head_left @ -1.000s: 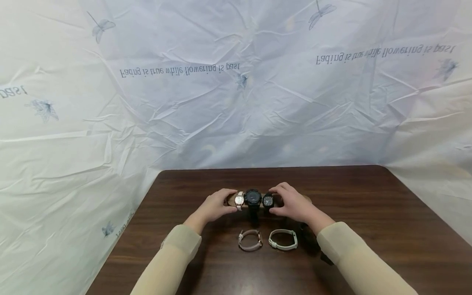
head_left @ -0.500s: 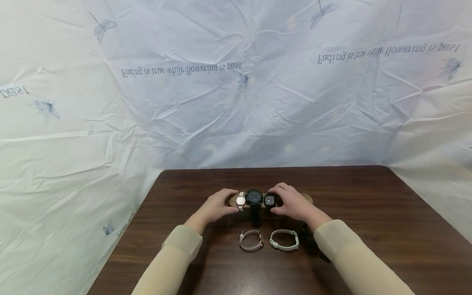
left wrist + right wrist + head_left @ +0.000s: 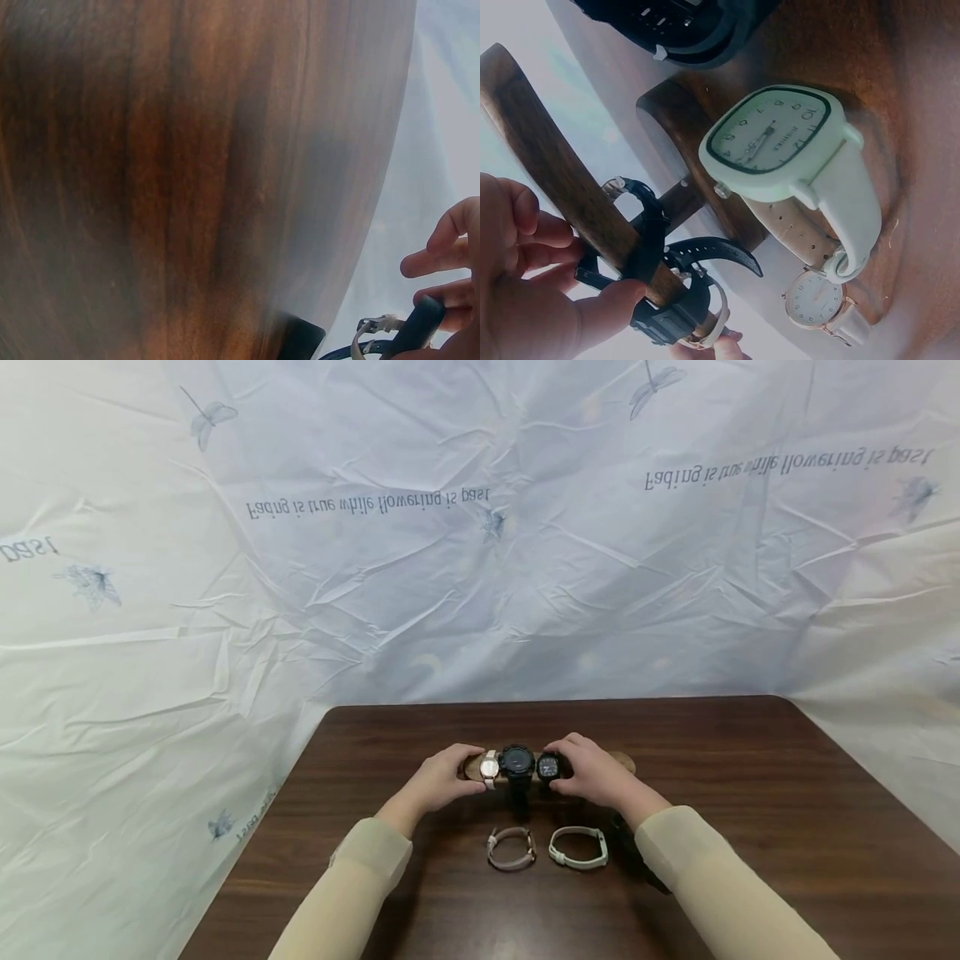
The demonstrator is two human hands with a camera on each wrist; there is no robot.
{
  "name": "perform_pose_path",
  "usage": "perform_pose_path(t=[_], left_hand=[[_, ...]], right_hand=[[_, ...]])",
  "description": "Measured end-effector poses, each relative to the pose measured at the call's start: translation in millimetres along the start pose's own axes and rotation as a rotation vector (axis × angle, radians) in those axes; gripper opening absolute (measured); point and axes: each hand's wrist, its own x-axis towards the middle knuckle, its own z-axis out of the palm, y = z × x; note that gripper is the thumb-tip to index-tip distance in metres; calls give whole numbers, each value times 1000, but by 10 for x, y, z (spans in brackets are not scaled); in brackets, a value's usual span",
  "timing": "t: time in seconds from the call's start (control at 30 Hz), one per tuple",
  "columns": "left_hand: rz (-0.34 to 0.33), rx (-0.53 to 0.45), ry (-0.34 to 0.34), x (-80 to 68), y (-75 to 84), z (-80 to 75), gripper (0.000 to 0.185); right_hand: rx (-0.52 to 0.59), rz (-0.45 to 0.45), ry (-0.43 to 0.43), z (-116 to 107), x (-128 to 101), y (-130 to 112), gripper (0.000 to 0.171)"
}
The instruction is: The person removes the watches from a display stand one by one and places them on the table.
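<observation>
- My left hand [image 3: 438, 783] curls round the left end of the wooden watch bar [image 3: 474, 767], thumb in front, fingers over the top.
- My right hand [image 3: 596, 775] pinches the small black watch [image 3: 548, 767], thumb below and fingers behind; in the right wrist view the same watch [image 3: 662, 319] wraps the bar [image 3: 562, 187] beside my fingertips [image 3: 536, 225].
- The bar's long axis runs left to right across the tabletop [image 3: 750, 793], crosswise to both forearms. The small black watch sits just inside my right hand, so that hand is the nearer one.
- On the bar, left to right: a white-dial watch [image 3: 488, 768], a large black watch [image 3: 516, 764], the small black watch.
- Nearer to me lie a pink-strapped watch [image 3: 510, 848] and a pale green watch [image 3: 578, 847], apart from either hand.
- A dark object [image 3: 626, 839] beside my right sleeve is probably another watch; too shadowed to tell.
</observation>
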Motion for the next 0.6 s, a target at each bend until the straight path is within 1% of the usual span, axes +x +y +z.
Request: perform_pose_path(t=[0.2,0.6], left_hand=[[4,8,-2,-5,-2,-2,58],[0,12,3,-5,-2,-4,59]], right_hand=[[11,20,-10,22,3,-25,51],[-8,33,-17,28,1,-36,51]])
